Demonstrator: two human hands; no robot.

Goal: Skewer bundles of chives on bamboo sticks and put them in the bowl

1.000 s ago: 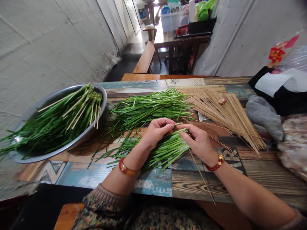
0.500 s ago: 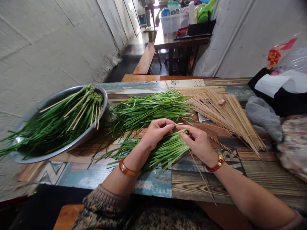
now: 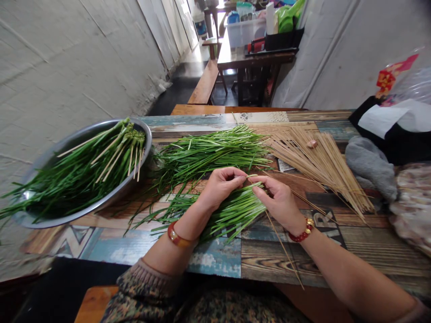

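Observation:
My left hand [image 3: 224, 186] is closed, thumb and forefinger pinching one end of a pale green chive stalk [image 3: 251, 175]. At its other end my right hand [image 3: 278, 197] pinches the same stalk. Both hands meet above a front pile of garlic chives [image 3: 232, 213], whose cut ends point right. A thin bamboo skewer [image 3: 284, 251] slants from beside that pile toward the table's front edge; its upper end is hidden. Just behind my hands lies a second heap of chives [image 3: 215, 150].
At left, a metal basin [image 3: 148, 148] holds skewered chive bundles [image 3: 111, 152]. Many loose bamboo skewers [image 3: 323, 166] fan out at right, with a small pinkish piece [image 3: 312, 144] on top. Beyond them are a grey cloth [image 3: 368, 166] and a filled plastic bag [image 3: 412, 206]. The patterned table [image 3: 215, 260] lies underneath.
My fingers have shifted very slightly around the chive stalk. The piles, skewers and basin lie as before, with only a tiny shift of the view.

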